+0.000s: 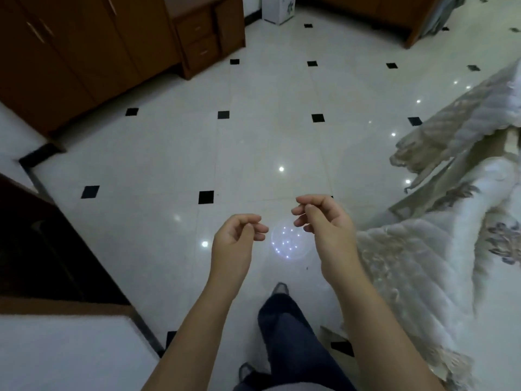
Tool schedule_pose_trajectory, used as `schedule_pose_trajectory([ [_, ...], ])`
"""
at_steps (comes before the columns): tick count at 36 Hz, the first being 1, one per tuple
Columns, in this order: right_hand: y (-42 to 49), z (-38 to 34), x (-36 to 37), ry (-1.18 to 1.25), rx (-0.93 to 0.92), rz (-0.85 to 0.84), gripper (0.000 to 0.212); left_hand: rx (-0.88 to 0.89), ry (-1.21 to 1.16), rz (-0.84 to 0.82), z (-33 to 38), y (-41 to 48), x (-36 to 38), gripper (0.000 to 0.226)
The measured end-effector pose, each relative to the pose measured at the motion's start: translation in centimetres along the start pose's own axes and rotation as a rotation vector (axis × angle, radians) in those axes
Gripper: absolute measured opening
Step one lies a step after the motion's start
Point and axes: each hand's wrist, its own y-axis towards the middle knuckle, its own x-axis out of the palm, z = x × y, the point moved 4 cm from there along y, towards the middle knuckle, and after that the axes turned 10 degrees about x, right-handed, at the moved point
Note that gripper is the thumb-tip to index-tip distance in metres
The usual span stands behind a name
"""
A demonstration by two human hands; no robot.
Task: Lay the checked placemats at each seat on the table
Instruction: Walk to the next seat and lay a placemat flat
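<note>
Both hands hang empty over the glossy white floor (158,153) with its small black diamond tiles: the left hand (235,239) and the right hand (324,224) each have their fingers loosely curled, gripping nothing. No checked placemat shows anywhere in the view. A pale embroidered quilt (417,258) drapes at the right, brown wooden cabinets (70,57) stand at the upper left, and 2 legs in dark trousers (287,334) stand below.
</note>
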Motion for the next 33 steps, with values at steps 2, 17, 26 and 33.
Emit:
schedule_pose_trajectory([
  [2,3.5,-0.9,0.3,0.024,0.011,0.045,0.031,0.011,0.002,-0.031,0.4,3.5,1.2,0.027],
  [17,26.9,-12.3,-2.0,0.108,-0.059,0.272,0.030,0.145,-0.024,-0.287,7.7,30.4,15.1,0.029],
  [26,39.2,-15.7,-3.1,0.126,-0.042,0.388,0.030,0.091,-0.029,-0.408,7.2,43.3,22.3,0.026],
  [33,51.9,-20.2,-2.1,0.160,-0.051,0.498,0.030,0.105,-0.022,-0.507,7.7,56.9,27.6,0.027],
])
